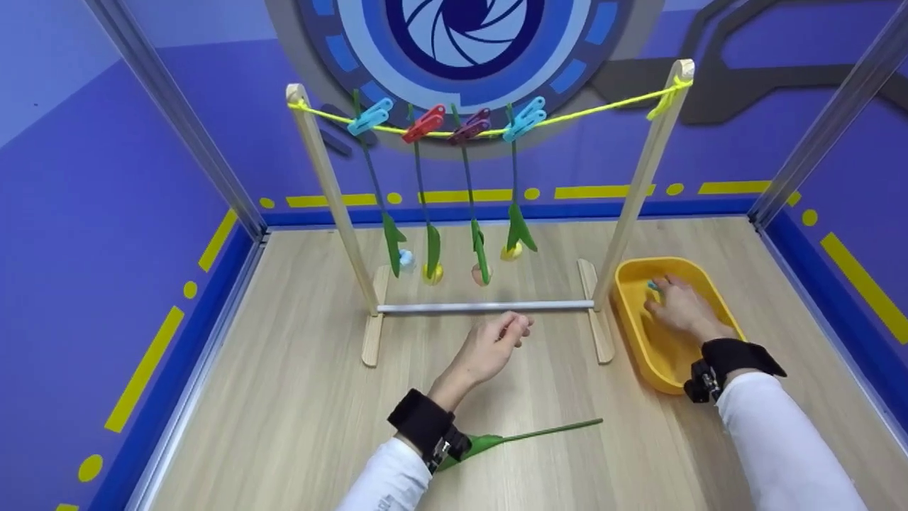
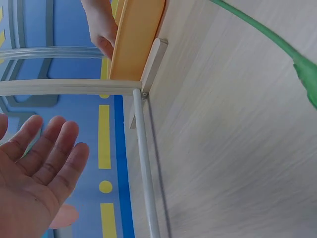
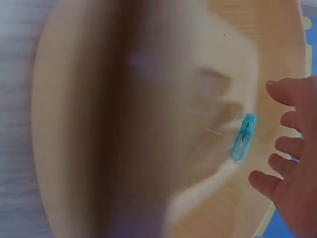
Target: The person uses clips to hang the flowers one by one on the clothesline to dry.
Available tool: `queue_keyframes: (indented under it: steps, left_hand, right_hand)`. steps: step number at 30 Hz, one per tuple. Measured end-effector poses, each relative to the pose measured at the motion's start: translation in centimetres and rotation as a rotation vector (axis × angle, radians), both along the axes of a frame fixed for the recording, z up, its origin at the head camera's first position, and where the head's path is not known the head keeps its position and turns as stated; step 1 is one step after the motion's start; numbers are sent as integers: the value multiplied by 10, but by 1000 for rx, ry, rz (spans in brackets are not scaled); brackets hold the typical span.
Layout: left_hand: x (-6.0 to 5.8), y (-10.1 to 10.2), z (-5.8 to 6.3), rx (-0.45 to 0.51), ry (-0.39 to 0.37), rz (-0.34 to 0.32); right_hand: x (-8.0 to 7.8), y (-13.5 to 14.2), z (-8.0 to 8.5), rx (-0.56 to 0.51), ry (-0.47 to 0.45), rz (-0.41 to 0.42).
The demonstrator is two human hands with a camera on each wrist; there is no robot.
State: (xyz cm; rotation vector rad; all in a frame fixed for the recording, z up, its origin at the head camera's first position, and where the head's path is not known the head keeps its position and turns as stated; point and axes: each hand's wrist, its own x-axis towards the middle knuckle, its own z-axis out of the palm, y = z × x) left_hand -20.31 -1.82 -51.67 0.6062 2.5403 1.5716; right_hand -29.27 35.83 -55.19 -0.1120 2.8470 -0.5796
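My right hand (image 1: 681,305) reaches down into a yellow plastic basin (image 1: 642,358), its fingers spread apart. Close to those fingertips, a teal clothespin (image 3: 243,138) lies on the basin's floor. My left hand (image 1: 493,345) hovers before the wooden stand's grey crossbar (image 1: 489,306), fingers loosely bent and holding nothing. Beneath the left wrist lies an artificial flower (image 1: 550,431) with a green stem and leaf; its blossom is hidden by the arm. Several similar flowers hang blossom down from a yellow string (image 1: 603,108), clipped by blue, red (image 1: 424,124) and dark purple (image 1: 469,128) clothespins.
Two wooden posts (image 1: 330,191) on feet carry the string. The basin stands just right of the stand's right foot (image 1: 596,312). Blue and purple panels (image 1: 142,213) with metal corner rails enclose the wood-grain tabletop (image 1: 284,397) at the back and sides.
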Motion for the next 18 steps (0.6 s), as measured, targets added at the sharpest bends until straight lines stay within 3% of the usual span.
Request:
queue_keyframes:
  steps: [12, 18]
  left_hand:
    - [1, -5, -10, -4, -72, 36]
    - [1, -8, -11, -2, -92, 47]
  right_hand:
    - [2, 5, -6, 0, -162, 28]
    - [-1, 0, -3, 53, -165, 67]
